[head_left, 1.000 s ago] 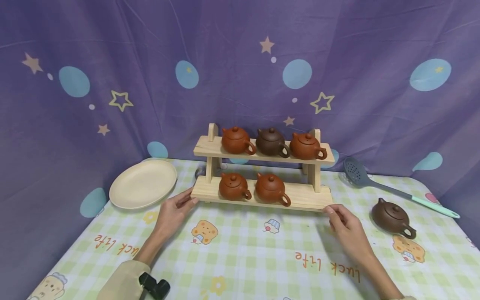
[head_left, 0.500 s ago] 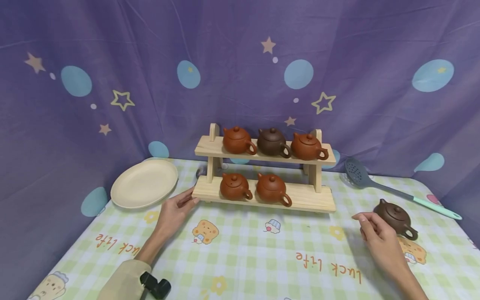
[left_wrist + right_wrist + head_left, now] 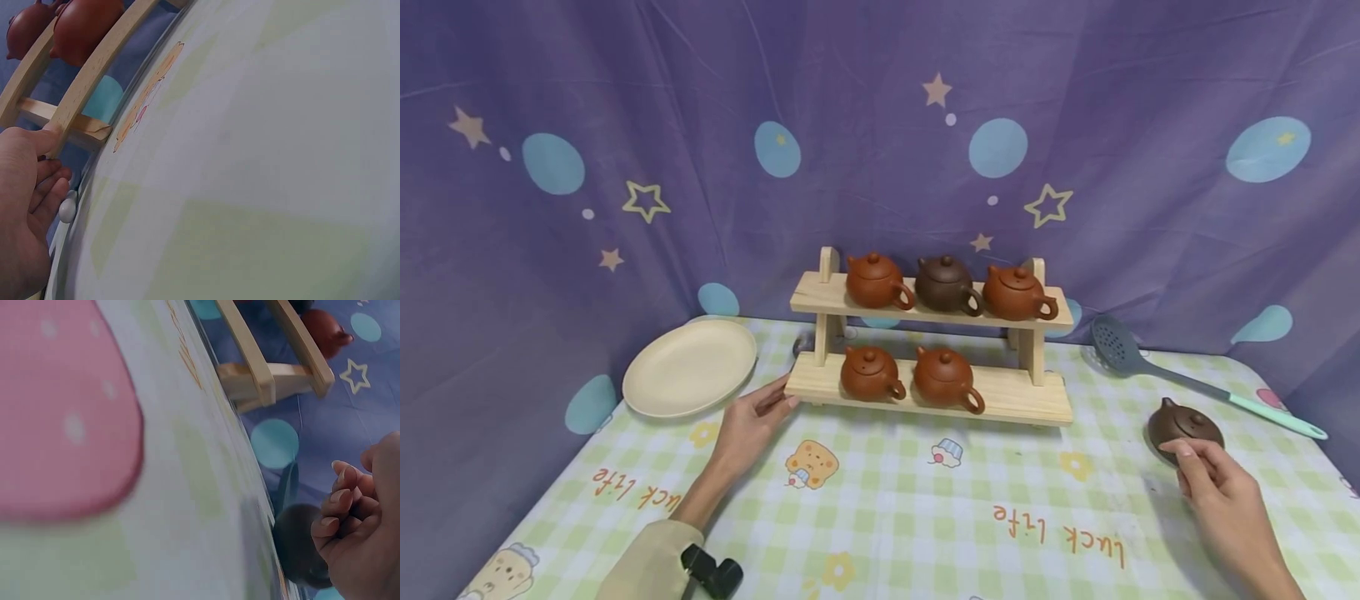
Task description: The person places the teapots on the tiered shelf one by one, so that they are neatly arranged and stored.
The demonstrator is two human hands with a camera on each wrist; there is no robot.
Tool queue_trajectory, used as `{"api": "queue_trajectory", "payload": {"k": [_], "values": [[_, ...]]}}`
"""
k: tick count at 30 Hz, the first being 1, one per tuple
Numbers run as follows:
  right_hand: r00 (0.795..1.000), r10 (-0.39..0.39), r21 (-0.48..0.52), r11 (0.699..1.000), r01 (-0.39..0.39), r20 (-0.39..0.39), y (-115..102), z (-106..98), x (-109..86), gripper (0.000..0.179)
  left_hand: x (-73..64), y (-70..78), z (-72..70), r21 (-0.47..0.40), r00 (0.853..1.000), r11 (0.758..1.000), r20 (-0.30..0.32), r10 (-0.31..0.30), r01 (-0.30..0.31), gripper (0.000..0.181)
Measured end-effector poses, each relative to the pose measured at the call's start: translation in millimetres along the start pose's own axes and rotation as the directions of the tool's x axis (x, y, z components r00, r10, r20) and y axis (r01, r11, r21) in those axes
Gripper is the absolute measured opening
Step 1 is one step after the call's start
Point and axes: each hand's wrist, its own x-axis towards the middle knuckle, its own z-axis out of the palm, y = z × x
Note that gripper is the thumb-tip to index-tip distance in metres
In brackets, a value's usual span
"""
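My left hand holds the left end of a two-tier wooden stand, thumb on top and fingers below the lower board. Three teapots line its upper board: two reddish-brown and one dark brown. On the lower board sit two more reddish-brown teapots, one at the left and one near the middle. To the right, another dark brown teapot rests on the cloth. My right hand overlaps it in the head view, hiding its handle; its fingers are loosely bent in the right wrist view.
A cream oval plate lies at the left. A grey slotted skimmer with a mint handle tip lies behind the lone teapot. A dark rounded thing shows partly behind the stand's left end. A purple curtain backs the checked tablecloth.
My right hand has left the stand's right end and moved right, to the dark teapot on the cloth. My left hand and the stand keep their place.
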Motion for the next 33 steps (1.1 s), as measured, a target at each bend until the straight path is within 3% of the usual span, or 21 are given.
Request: {"api": "queue_trajectory", "payload": {"k": [5,12,26,33], "values": [[1.0,0.025,0.01,1.0,-0.025,-0.009,10,-10,-3.4,0.038,-0.6,0.2,0.1,0.004,1.0,1.0,0.002,-0.003,0.003,0.054],[0.993,0.098,-0.078,0.992,-0.104,-0.071,16,-22,-4.6,0.042,-0.4,-0.1,-0.2,0.009,1.0,1.0,-0.001,0.001,-0.001,0.054],[0.971,0.187,0.004,0.982,-0.189,-0.15,29,-35,-3.9,0.018,-0.3,-0.3,-0.1,0.011,1.0,1.0,-0.002,-0.004,0.004,0.055],[0.957,0.236,-0.075,0.965,-0.251,-0.17,34,-39,-0.1,0.025,-0.4,-0.4,0.3,0.004,1.0,1.0,0.0,-0.004,0.004,0.055]]}}
